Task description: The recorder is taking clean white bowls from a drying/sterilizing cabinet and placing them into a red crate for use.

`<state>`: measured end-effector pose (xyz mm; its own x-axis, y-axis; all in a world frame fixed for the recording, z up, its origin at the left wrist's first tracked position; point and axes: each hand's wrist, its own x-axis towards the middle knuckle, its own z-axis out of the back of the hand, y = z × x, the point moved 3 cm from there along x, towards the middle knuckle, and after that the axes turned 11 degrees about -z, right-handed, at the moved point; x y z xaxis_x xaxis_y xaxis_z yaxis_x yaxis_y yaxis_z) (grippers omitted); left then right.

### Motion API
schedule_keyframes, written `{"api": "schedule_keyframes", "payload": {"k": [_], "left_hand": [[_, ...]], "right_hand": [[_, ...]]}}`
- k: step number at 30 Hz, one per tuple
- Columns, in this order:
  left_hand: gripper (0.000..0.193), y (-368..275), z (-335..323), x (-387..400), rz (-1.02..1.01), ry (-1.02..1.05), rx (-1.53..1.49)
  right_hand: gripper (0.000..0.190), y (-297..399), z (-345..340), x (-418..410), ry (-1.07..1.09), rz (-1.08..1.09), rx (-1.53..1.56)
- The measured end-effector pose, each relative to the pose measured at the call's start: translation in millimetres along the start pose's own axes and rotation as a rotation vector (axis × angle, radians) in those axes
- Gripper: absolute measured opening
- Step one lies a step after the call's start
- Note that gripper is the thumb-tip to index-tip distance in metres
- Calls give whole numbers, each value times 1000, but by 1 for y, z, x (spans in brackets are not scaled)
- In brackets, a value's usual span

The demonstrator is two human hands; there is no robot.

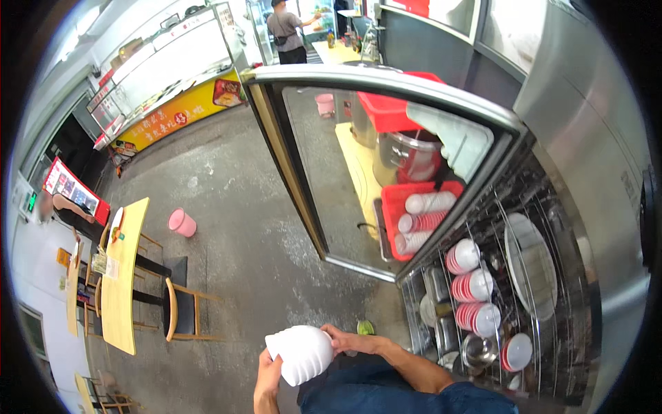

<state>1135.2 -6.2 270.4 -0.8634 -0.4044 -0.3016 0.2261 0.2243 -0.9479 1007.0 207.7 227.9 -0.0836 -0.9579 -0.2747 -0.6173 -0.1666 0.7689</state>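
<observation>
A nested stack of white bowls (300, 354) lies tilted between my two hands, low in the view. My left hand (268, 375) grips the stack at its left end, and my right hand (347, 341) holds the right end. To the right, a wire-shelved cabinet holds stacks of red-and-white bowls (471, 287), a metal bowl (478, 351) and a large oval platter (530, 266). Its framed glass door (331, 181) stands open. Through the glass, a red plastic basket (388, 202) with stacked white and red bowls shows beside a large metal pot (382, 155).
A yellow table (124, 279) and a wooden chair (181, 310) stand at the left. A pink bin (182, 222) is on the floor. One person (290, 33) stands at the back, another (77, 212) at the far left. A green object (365, 327) lies near my right forearm.
</observation>
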Motion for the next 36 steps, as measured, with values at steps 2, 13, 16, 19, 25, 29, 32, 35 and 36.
{"api": "schedule_keyframes", "payload": {"k": [2, 13, 16, 19, 25, 29, 32, 35, 36], "left_hand": [[36, -8, -9, 20, 35, -36, -109], [36, -54, 36, 190, -1, -121, -587], [37, -80, 78, 252, -63, -81, -572], [38, -107, 125, 307, -117, -52, -547], [40, -131, 213, 422, -206, 11, -401], [40, -135, 250, 479, -259, -107, -156], [41, -143, 253, 515, -348, -108, -106], [37, -157, 257, 559, -362, -143, 15], [37, -167, 253, 575, -369, -148, 5]], "right_hand": [[85, 25, 21, 10, 37, -43, -8], [74, 124, 91, 146, -41, 20, 7], [66, 162, 87, 206, -146, 52, -28], [67, 191, 83, 269, -204, 87, -11], [79, 239, 82, 378, -223, 90, 17], [87, 265, 94, 434, -182, 67, -8], [94, 283, 115, 470, -208, 40, 19], [101, 304, 145, 502, -258, 0, 17], [101, 316, 157, 513, -270, 34, 22]]}}
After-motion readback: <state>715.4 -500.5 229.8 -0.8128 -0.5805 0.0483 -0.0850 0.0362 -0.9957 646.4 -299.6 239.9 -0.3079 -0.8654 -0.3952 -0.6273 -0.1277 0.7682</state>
